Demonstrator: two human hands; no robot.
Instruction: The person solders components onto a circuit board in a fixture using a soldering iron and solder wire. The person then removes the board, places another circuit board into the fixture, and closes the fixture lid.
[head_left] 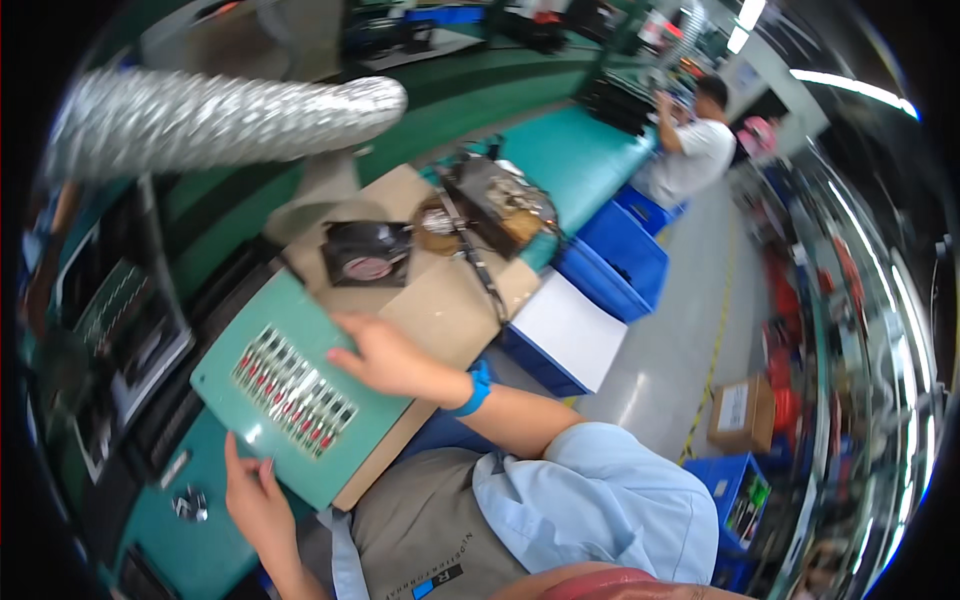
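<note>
A flat green tray [375, 425] lies tilted in front of me, with a panel of small circuit boards [295, 390] carrying red and dark parts in its middle. My right hand [385, 352], with a blue wristband [477, 388] behind it, grips the tray's right edge, thumb on top. Beside the near left edge is my left hand [258, 500], index finger stretched out to touch the rim and thumb apart. Its other fingers are partly hidden. Beyond the tray, a black device with a round opening [367, 254] rests on brown cardboard [440, 315].
A silver flexible duct [230, 122] hangs over the bench at the left. Further back stands a dark metal fixture [500, 200]. Blue bins [615, 262] and a white-topped blue box [568, 328] line the bench's right side. A person in white [690, 150] sits farther off.
</note>
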